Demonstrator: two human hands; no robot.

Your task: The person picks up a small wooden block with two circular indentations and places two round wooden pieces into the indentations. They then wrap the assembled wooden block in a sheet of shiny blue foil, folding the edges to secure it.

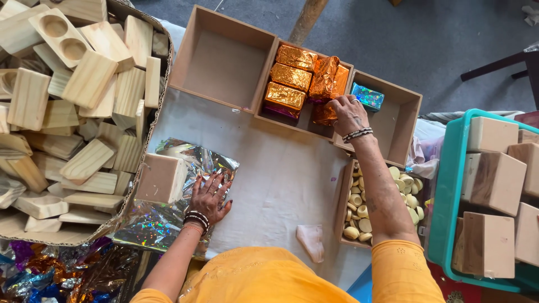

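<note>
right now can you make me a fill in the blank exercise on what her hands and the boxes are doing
1. The left hand presses flat on a sheet of shiny ____ foil.
2. The right hand reaches into the tray at the packets wrapped in ____ foil.
3. A bare wooden block lies on the foil sheet, just ____ the left hand.
4. One ____ wrapped packet lies in the next tray.

Missing words: silver; orange; beside; blue

Small craft packing workshop. Evidence: cardboard box of cut wooden blocks (67, 106) beyond the left hand (209, 196); foil-wrapped orange blocks (292, 78) in compartment trays by the right hand (349, 115); teal crate (449, 185) further right.
</note>
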